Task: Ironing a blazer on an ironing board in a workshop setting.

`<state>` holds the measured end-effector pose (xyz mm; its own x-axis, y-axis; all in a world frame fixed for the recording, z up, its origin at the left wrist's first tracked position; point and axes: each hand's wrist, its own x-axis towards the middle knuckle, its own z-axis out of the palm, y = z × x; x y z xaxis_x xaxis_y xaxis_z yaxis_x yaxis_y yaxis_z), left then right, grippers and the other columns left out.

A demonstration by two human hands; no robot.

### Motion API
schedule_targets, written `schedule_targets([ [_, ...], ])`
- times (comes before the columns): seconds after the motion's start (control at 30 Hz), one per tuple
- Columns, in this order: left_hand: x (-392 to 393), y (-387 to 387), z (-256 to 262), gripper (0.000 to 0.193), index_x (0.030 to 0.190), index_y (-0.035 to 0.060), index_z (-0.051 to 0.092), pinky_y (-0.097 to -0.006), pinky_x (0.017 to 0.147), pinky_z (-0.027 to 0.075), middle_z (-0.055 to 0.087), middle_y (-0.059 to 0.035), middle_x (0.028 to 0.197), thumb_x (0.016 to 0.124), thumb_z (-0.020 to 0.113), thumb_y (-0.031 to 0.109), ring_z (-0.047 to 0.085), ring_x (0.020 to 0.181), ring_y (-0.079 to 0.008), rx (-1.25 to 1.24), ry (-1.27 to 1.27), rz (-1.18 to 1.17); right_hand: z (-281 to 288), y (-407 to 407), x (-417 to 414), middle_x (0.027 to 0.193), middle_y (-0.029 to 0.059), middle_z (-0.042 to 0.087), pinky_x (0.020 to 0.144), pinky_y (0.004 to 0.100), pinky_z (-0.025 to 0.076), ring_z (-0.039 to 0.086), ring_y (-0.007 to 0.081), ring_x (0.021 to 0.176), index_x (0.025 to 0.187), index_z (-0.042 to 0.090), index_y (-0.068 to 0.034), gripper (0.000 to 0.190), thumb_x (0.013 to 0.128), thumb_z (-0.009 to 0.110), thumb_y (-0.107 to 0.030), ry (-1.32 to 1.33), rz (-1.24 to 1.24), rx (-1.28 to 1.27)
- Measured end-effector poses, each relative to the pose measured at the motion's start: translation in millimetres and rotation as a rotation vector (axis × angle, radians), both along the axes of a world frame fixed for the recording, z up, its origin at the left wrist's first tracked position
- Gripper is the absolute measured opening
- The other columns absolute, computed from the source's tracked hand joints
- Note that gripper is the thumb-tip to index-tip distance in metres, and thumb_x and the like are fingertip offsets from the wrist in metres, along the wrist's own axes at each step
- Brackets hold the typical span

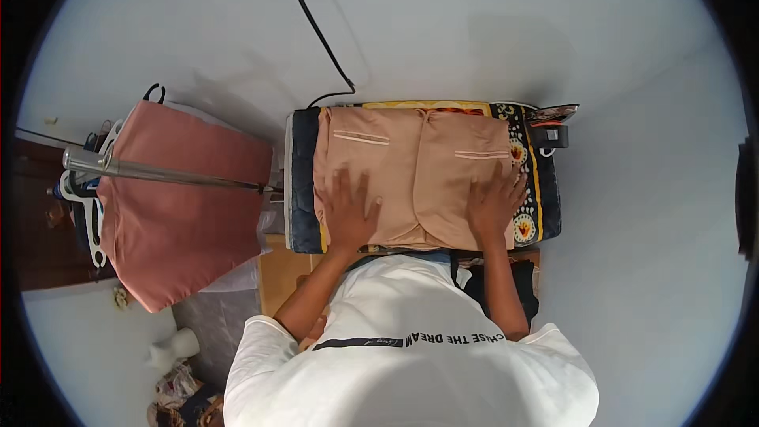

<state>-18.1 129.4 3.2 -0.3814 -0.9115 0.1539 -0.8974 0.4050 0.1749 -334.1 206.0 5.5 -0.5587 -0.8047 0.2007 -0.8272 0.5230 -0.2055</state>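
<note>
A folded peach-tan jacket (442, 196) lies front side up, its front edges meeting near the middle and a light-edged welt pocket on each half. My left hand (350, 207) rests palm down near its left edge, fingers spread. On the other half, my right hand (493, 198) is also palm down, below the right pocket, with its fingertips by the jacket's right edge. Neither hand grasps anything. Beneath the jacket, a dark patterned blanket (525, 213) with yellow bands covers the work surface.
Pinkish cloth (190, 190) hangs beside a metal rail (172, 172) at the left, near white hangers (95, 231). A black cable (320, 35) runs down the wall (415, 24). A dark grey object (551, 135) stands at the surface's back right corner. Bundled items (181, 397) lie lower left.
</note>
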Motion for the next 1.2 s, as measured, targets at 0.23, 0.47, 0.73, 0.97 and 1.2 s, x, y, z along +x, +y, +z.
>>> schedule_targets([
  [0.23, 46.5, -19.7, 7.4, 0.055, 0.126, -0.0004, 0.069, -0.0550, 0.098, 0.053, 0.072, -0.0298, 0.124, 0.101, 0.077, 0.048, 0.068, 0.115, -0.0505, 0.293, 0.448, 0.574, -1.1, 39.7, -15.5, 0.150, 0.0403, 0.055, 0.117, 0.0585, 0.045, 0.054, 0.0556, 0.139, 0.168, 0.032, 0.010, 0.088, 0.111, 0.059, -0.052, -0.522, -0.273, -0.073],
  [0.47, 56.4, -30.8, -35.8, 0.041, 0.104, -0.0016, 0.063, -0.0352, 0.083, 0.049, 0.057, -0.0056, 0.083, 0.120, 0.056, 0.036, 0.049, 0.085, -0.0153, 0.554, 1.264, 0.424, -8.9, 33.0, -75.4, 0.133, 0.0223, 0.076, 0.102, 0.0394, 0.053, 0.072, 0.0315, 0.118, 0.139, 0.068, 0.011, 0.058, 0.108, 0.073, -0.038, -1.153, -0.186, -0.117],
  [0.73, 56.5, -1.6, -30.4, 0.030, 0.121, -0.0049, 0.065, -0.0546, 0.099, 0.050, 0.069, -0.0303, 0.115, 0.105, 0.069, 0.020, 0.064, 0.115, -0.0514, 0.118, 0.580, 0.371, -30.7, 50.3, -43.0, 0.131, 0.0322, 0.074, 0.100, 0.0543, 0.056, 0.071, 0.0510, 0.120, 0.145, 0.057, 0.005, 0.071, 0.106, 0.072, -0.052, -0.517, -0.156, -0.027],
  [0.97, 29.2, -109.4, -29.1, 0.049, 0.131, -0.0067, 0.071, -0.0442, 0.098, 0.057, 0.078, -0.0243, 0.120, 0.103, 0.078, 0.033, 0.076, 0.109, -0.0380, 0.178, 1.028, 0.354, -33.4, 43.6, -39.4, 0.130, 0.0269, 0.075, 0.097, 0.0555, 0.056, 0.072, 0.0471, 0.119, 0.141, 0.059, 0.001, 0.073, 0.103, 0.071, -0.059, -0.515, -0.232, -0.103],
  [1.2, 24.1, -186.8, -16.6, 0.040, 0.122, -0.0035, 0.077, -0.0428, 0.088, 0.060, 0.081, -0.0146, 0.114, 0.106, 0.074, 0.033, 0.077, 0.101, -0.0257, 0.707, 0.910, 0.405, -41.1, 45.7, -39.7, 0.119, 0.0276, 0.076, 0.089, 0.0587, 0.057, 0.074, 0.0482, 0.111, 0.136, 0.060, 0.001, 0.071, 0.102, 0.070, -0.060, -0.449, -0.209, -0.113],
])
